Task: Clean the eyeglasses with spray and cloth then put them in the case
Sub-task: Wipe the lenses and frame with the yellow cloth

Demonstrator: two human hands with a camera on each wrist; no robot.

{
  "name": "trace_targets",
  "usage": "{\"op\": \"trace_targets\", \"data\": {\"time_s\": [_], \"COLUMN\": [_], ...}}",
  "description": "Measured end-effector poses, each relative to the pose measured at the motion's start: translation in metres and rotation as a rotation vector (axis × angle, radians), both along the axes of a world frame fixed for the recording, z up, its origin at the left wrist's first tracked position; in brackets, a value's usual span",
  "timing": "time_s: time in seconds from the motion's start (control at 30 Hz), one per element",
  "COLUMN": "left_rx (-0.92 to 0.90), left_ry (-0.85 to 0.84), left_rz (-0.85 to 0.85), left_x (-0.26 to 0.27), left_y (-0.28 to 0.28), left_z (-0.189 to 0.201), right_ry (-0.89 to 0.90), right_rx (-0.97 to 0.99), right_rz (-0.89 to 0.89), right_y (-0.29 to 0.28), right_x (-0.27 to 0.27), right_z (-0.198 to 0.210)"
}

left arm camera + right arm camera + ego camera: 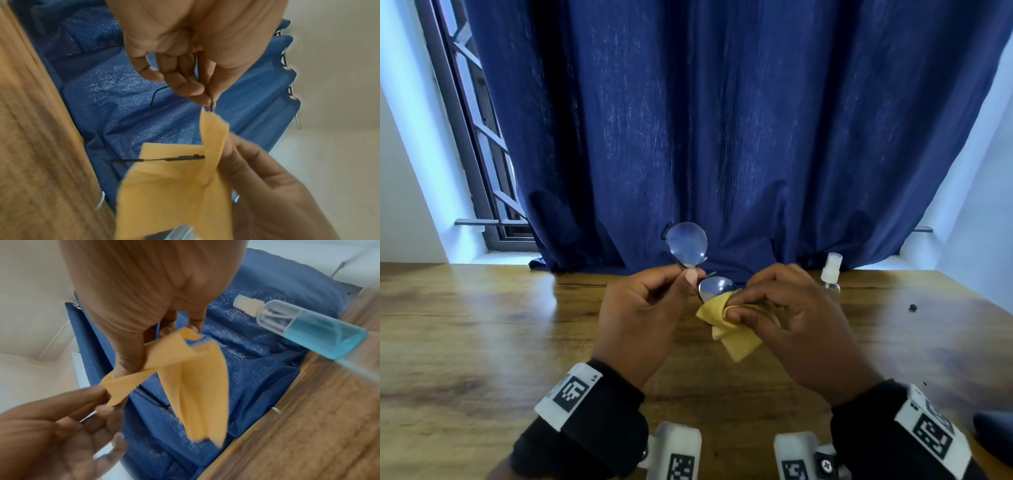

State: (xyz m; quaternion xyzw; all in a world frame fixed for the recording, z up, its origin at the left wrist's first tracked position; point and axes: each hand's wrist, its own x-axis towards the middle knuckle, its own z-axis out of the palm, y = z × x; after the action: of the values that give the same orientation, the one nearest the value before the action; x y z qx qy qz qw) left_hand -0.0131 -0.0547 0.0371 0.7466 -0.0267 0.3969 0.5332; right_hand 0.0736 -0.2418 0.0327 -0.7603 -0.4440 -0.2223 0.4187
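Observation:
In the head view, thin dark-framed eyeglasses [687, 244] are held up above the wooden table [482, 325], one lens above the other. My left hand [688, 275] pinches the frame near the bridge between thumb and fingers. My right hand [736, 306] grips a yellow cloth [732, 329] folded round the edge of the lower lens [717, 287]. In the left wrist view a temple arm [164, 160] crosses in front of the cloth [174, 186]. In the right wrist view the cloth [195, 378] hangs from my right fingers [127, 363]. The spray bottle [830, 272] stands behind my right hand.
A blue curtain [722, 137] hangs along the table's far edge. The spray bottle [308, 327] holds blue liquid. A small black bit [912, 307] lies at the right. A dark blue object [993, 435] is cut off at the right edge.

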Motion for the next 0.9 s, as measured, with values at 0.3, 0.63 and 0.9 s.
{"op": "trace_targets", "data": {"time_s": [0.3, 0.63, 0.9], "left_rx": [0.092, 0.008, 0.015], "left_ry": [0.021, 0.005, -0.006], "left_rz": [-0.051, -0.029, -0.035], "left_x": [-0.001, -0.002, -0.001], "left_y": [-0.013, -0.006, -0.01], "left_z": [-0.005, -0.001, -0.004], "right_ry": [-0.083, -0.069, -0.076], "right_rx": [0.052, 0.006, -0.027], "right_rz": [-0.008, -0.026, 0.027], "right_y": [0.001, -0.001, -0.002], "right_x": [-0.004, -0.003, -0.004], "right_z": [0.003, 0.0, 0.001]}}
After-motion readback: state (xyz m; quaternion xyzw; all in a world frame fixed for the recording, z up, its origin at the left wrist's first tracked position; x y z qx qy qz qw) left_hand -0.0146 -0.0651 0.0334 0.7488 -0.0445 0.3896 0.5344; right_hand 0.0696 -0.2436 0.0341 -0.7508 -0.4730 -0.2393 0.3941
